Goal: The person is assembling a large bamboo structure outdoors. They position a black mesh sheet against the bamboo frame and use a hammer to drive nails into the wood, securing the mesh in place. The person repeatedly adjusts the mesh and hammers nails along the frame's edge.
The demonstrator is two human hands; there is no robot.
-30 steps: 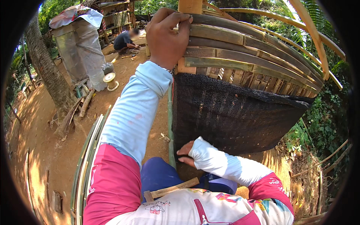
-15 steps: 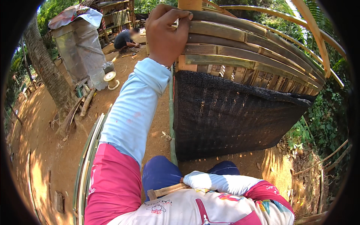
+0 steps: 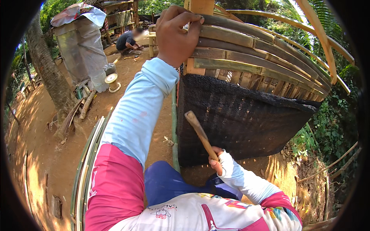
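My left hand (image 3: pixel 179 36) is raised at the wooden post (image 3: pixel 202 7). Its fingers close on the near end of the topmost bamboo slat (image 3: pixel 231 25), thumb and forefinger pressed together there. Anything small between those fingertips is hidden. Lower down, in front of the black netting (image 3: pixel 239 119), my right hand (image 3: pixel 218 161) grips a short wooden handle (image 3: pixel 200 133). That handle tilts up and left, and its far end is wider; I cannot make out its exact kind. Several more bamboo slats (image 3: pixel 246 56) curve away to the right below the top one.
Long bamboo strips (image 3: pixel 88 165) lie along my left side. A green bamboo pole (image 3: pixel 175 142) stands at the netting's left edge. Farther off are a tree trunk (image 3: pixel 50 73), a plastic-wrapped stack (image 3: pixel 83 50), a spool (image 3: pixel 111 81) and a crouching person (image 3: pixel 125 41). Curved bamboo pieces (image 3: pixel 320 34) rise at right.
My right hand has come up from my lap, swinging the wooden handle from lying flat to pointing up in front of the netting. The left hand keeps its hold at the slat end.
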